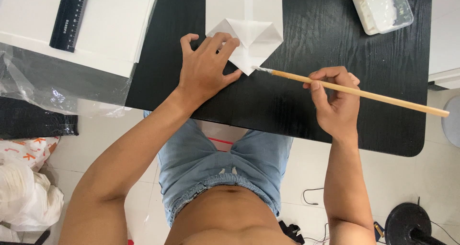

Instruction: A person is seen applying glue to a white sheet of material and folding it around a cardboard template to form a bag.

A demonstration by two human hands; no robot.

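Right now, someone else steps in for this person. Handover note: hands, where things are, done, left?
Left hand: flat on the folded white paper, pinning it to the black table.
Right hand: holds a wooden brush, its tip at the paper's lower point.
Nearby: clear tub of white paste at the table's far right; black ruler on white sheets at the left.
Done: paper folded, flaps meeting in a downward point.
Left: brushing looks only begun at the tip; I cannot tell how much paste is on. Flaps not yet pressed shut, as far as I can see.
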